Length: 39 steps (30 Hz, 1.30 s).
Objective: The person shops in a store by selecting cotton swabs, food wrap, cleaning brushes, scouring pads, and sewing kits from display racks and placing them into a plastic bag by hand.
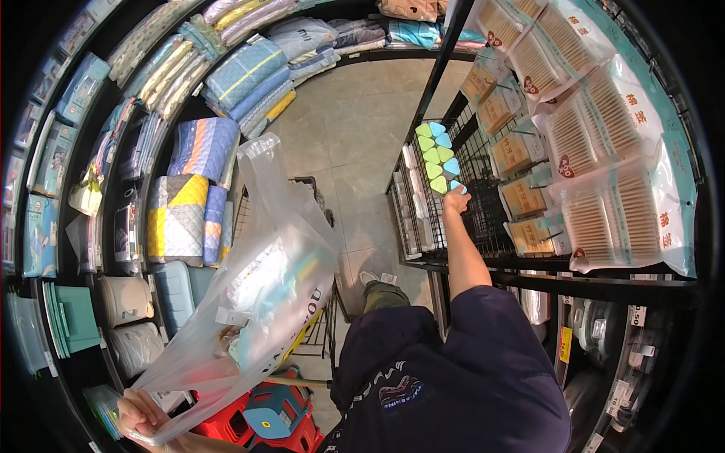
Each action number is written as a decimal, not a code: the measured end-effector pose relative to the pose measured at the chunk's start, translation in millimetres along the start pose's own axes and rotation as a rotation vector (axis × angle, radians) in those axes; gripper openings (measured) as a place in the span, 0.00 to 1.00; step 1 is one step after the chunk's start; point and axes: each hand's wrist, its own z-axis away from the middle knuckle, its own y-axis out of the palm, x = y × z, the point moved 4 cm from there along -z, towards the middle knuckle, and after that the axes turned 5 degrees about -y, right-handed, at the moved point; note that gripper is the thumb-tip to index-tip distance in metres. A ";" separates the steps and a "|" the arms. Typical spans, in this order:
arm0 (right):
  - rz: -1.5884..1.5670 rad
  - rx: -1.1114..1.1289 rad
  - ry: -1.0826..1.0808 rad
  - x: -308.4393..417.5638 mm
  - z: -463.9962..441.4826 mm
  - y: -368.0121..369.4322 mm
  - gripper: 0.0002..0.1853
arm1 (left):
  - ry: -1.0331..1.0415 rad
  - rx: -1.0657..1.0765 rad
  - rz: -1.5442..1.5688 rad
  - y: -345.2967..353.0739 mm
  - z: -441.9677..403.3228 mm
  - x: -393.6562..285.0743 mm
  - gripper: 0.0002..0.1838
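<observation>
Closed around one handle of a translucent plastic bag [272, 302] is my left hand [143, 414], low at the left. The bag stretches upward and bulges with packaged goods, blurred through the plastic. My right hand [457, 201] reaches to a black wire basket [470, 151] on the right. Its fingers are closed on a small blue-topped triangular container [456, 186] at the near end of the rows. Beside it stand several green-topped triangular containers [433, 156] and more blue ones. The fingertips are partly hidden.
Cotton swab packs [596, 128] and toothpick boxes [521, 194] hang at the right. Folded quilts [200, 151] and storage boxes [124, 300] fill the left shelves. A black wire cart [321, 332] stands beneath the bag, near a red and blue case [273, 411]. Tiled floor [362, 136] runs between.
</observation>
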 end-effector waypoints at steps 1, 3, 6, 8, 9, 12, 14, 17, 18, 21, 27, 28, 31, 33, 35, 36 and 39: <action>-0.013 -0.005 -0.010 0.1 -0.9 -0.1 0.29 | 0.040 0.018 -0.014 3.1 -0.3 -0.7 0.04; 0.021 0.041 -0.073 1.7 -5.3 2.7 0.29 | 0.078 0.035 -0.028 6.8 -0.7 -2.1 0.04; 0.084 0.072 -0.130 2.7 -13.5 9.6 0.29 | 0.083 0.060 -0.061 10.0 -1.4 -2.5 0.04; 0.112 0.061 -0.125 -4.5 -25.2 18.9 0.29 | 0.071 0.046 -0.021 9.6 -1.8 -0.7 0.04; 0.105 0.064 -0.132 -11.5 -34.9 24.8 0.29 | 0.071 0.047 -0.021 9.2 -2.1 -0.3 0.04; 0.091 0.078 -0.130 -20.6 -49.7 36.8 0.29 | 0.048 0.025 -0.013 0.2 -2.5 3.1 0.06; 0.085 0.089 -0.122 -24.4 -56.8 43.9 0.30 | 0.036 0.111 0.011 -6.8 -4.2 5.6 0.07; 0.004 0.119 -0.112 -30.8 -66.2 55.2 0.31 | 0.043 0.119 0.009 -3.3 -5.3 4.7 0.07; -0.039 0.127 -0.089 -32.1 -66.9 57.2 0.31 | 0.043 0.118 0.008 2.4 -4.9 3.6 0.07; -0.170 0.170 0.006 -2.6 -17.6 31.6 0.35 | 0.046 0.021 -0.006 10.1 -2.7 1.0 0.06; -0.299 0.299 -0.003 -41.0 -43.5 64.3 0.41 | 0.015 -0.036 0.037 6.6 1.2 1.8 0.06; -0.282 0.299 -0.019 -40.0 -43.2 63.1 0.40 | 0.025 -0.019 0.019 6.0 1.5 1.7 0.06; -0.314 0.290 -0.009 -29.2 -29.6 53.0 0.29 | 0.020 0.023 0.001 2.0 1.0 2.0 0.05; -0.365 0.282 0.016 -16.0 -16.5 43.1 0.19 | 0.005 0.048 -0.001 4.0 1.0 2.8 0.05; -0.259 0.263 0.035 -9.9 -10.4 34.7 0.16 | 0.036 0.033 0.001 8.7 0.8 2.4 0.04; -0.258 0.262 0.036 -10.2 -10.7 34.6 0.16 | 0.035 0.033 0.001 3.4 0.2 3.3 0.04; -0.296 0.236 0.009 -5.5 -8.3 31.1 0.16 | -0.005 0.154 0.022 -6.9 -1.9 6.7 0.05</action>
